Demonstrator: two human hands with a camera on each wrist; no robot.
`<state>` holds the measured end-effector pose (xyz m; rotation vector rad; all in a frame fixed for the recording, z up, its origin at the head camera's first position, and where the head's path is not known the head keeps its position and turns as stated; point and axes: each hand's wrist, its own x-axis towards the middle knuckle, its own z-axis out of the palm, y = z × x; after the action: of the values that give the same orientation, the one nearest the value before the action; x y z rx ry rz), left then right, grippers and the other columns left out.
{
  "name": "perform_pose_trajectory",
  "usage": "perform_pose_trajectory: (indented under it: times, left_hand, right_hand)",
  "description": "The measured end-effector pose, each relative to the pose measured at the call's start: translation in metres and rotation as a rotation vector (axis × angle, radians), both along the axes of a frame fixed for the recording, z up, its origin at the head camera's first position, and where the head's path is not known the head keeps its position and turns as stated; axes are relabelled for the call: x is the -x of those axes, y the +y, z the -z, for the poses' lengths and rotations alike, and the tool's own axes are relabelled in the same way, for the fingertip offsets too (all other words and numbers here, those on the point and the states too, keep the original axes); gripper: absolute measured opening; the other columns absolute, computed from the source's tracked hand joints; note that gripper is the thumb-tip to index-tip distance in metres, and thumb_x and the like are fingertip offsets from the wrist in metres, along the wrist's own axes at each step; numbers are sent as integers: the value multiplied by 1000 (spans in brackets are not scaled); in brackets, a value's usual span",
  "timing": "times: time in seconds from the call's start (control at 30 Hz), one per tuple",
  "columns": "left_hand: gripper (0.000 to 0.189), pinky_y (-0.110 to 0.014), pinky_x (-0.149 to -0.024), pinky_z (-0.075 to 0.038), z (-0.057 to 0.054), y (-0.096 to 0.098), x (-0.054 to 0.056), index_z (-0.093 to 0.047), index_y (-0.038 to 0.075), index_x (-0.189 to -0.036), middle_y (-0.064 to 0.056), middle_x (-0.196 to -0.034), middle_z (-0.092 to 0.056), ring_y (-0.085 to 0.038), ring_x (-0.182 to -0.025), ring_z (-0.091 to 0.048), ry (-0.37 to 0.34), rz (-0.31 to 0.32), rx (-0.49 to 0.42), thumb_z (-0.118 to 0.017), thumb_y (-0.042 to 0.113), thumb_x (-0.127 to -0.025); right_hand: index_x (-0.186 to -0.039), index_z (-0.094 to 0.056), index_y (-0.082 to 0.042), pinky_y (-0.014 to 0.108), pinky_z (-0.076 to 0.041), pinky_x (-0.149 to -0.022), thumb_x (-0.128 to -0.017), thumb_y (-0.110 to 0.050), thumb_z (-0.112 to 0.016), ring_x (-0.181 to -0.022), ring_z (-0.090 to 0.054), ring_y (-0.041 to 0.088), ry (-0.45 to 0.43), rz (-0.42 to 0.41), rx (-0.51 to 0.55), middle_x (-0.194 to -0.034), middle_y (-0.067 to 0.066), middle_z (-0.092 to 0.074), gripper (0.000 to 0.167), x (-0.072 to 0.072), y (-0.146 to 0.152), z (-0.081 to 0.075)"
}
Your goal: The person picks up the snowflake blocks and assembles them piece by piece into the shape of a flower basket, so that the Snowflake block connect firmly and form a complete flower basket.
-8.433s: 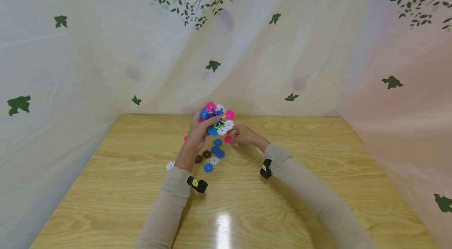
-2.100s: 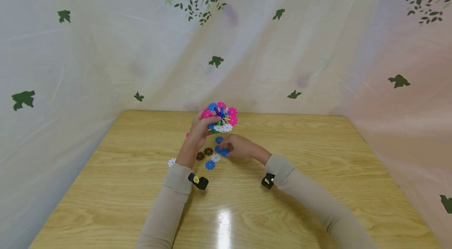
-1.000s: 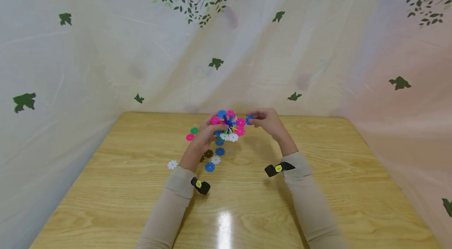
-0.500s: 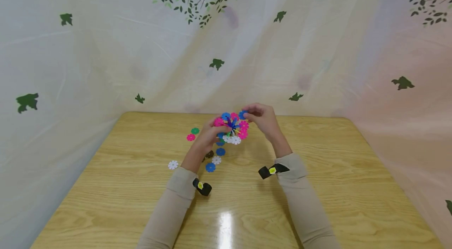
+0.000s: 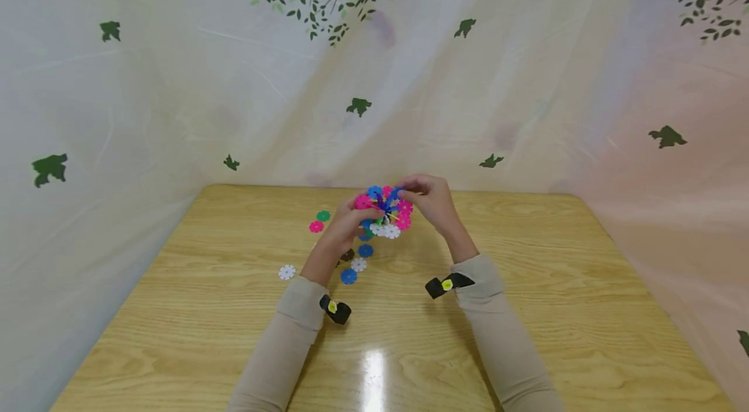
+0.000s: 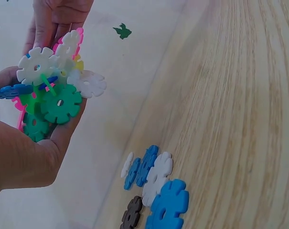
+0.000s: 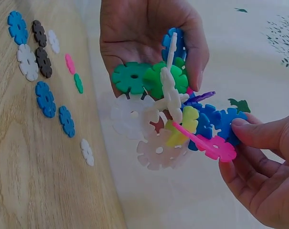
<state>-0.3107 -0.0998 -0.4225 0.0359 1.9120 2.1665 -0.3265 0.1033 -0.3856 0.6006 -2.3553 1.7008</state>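
Head view: the left hand (image 5: 344,225) is clamped round the left side of a flower-disc cluster (image 5: 387,205), thumb laid over the near face. The cluster is held up above the far half of the wooden table (image 5: 526,308). The right hand (image 5: 432,199) works at its upper right edge. Presumably one hand steadies the piece so the other can press at a single spot. Loose discs lie below and left, within easy reach: green (image 5: 323,216), pink (image 5: 316,227), white (image 5: 287,272), and a nearer blue one (image 5: 348,276) among others. Wrist cameras on both cuffs carry a yellow patch; any mark on it too small to read. Hanging cloth (image 5: 439,93) behind is printed with birds and branches.

Left wrist view: left fingers and palm cradle the cluster from beneath, likely to spare the slotted joints; a green disc (image 6: 61,103) faces the camera. Right-hand grip mostly hidden behind the discs.

Right wrist view: right thumb and fingers pinch a blue disc (image 7: 228,125) by its outer side, perhaps leaving its inner edge free; that edge meets the cluster's other blue pieces. Slotted or only touching: cannot tell. No brand, label or writing legible in any view
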Motion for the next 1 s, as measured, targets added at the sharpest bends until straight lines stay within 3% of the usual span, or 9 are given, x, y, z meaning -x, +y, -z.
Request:
perform_pose_trajectory:
  times: [0.3,0.57,0.83,1.0]
  left_hand:
    - [52,-41,-87,-49,-3,2,1,-59,15,-138,-3,-123,-66,-20,-108,-59,8,-6,11,-72,9,-88]
    - [56,-35,-80,-52,-6,4,0,-58,13,-139,1,-113,-68,-16,-98,-61,13,-34,-7,-73,4,-86]
    - [56,-35,-80,-51,-6,4,0,-59,14,-139,-5,-121,-66,-17,-101,-60,28,-47,16,-73,3,-86]
    - [56,-33,-79,-53,-7,4,-4,-60,12,-138,-5,-121,-66,-17,-98,-60,47,-54,28,-73,3,-85]
  right_hand:
    - [-96,-79,1,24,-58,-74,-92,-4,-75,-86,-72,33,95,80,-45,-96,19,-76,8,-4,-7,0]
    - [-94,-79,2,17,-54,-68,-90,-2,-75,-81,-71,33,121,97,-22,-94,24,-75,7,-2,-8,3]
    - [-91,-80,0,19,-55,-66,-90,-3,-76,-75,-68,17,137,116,-20,-91,17,-77,5,-1,-10,7]
    - [-90,-79,1,20,-54,-63,-90,-1,-76,-73,-68,22,135,110,-23,-89,17,-77,4,-3,-10,7]
